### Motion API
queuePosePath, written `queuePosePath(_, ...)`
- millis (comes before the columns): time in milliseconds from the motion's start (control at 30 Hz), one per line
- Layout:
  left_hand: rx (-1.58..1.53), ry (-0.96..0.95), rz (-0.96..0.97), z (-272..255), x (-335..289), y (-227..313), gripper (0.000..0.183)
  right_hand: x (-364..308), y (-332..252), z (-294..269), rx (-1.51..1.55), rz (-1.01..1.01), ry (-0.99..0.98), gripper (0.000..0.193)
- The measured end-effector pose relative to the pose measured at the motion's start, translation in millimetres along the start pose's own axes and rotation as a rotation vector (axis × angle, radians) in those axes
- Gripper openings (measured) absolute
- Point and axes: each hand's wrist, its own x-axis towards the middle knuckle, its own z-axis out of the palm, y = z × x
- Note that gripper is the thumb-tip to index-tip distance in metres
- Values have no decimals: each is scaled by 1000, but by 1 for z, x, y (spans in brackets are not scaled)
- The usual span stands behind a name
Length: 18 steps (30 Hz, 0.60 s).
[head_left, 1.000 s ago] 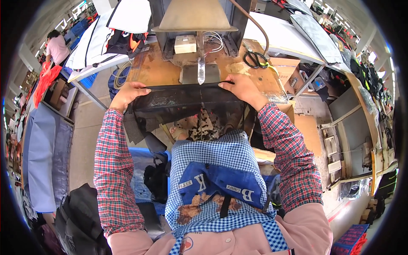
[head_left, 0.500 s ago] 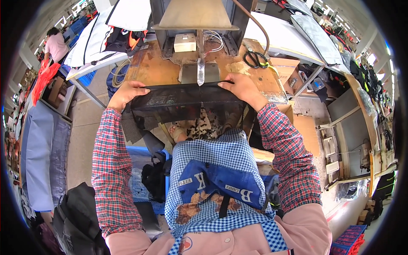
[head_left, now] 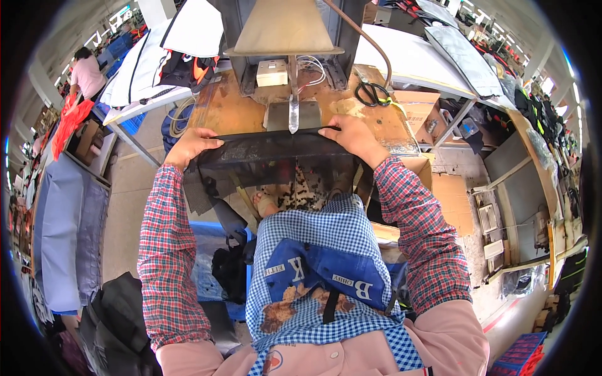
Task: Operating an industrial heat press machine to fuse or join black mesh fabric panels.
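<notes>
A strip of black mesh fabric (head_left: 276,148) is stretched between my two hands along the front edge of the machine's wooden table. My left hand (head_left: 193,146) pinches its upper left edge between thumb and fingers. At the upper right edge, my right hand (head_left: 352,135) pinches the same fabric. The clear-sleeved rod (head_left: 293,118) of the machine points down at the fabric's top edge, between my hands; whether its tip touches the cloth I cannot tell. Below the edge the mesh hangs down, and my feet show through and beneath it.
The wooden table (head_left: 216,106) carries a white switch box (head_left: 271,73) and black-handled scissors (head_left: 372,93). A blue crate (head_left: 210,276) with black material stands low at my left, by dark sheets (head_left: 119,323). White tables flank the machine. A person in pink (head_left: 86,74) works at the far left.
My right hand has shifted slightly left along with the fabric. The whole view has tilted a little, and the fabric's edge now lies just at the rod's tip.
</notes>
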Motion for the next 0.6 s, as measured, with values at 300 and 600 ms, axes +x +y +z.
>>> queuePosePath(300, -2, -32, -20, -3, -3, 1, 32, 0, -3, -2, 29, 14, -10, 34)
queuePosePath(600, 20, -42, -1, -3, -7, 3, 34, 2, 3, 1, 76, 39, -39, 34)
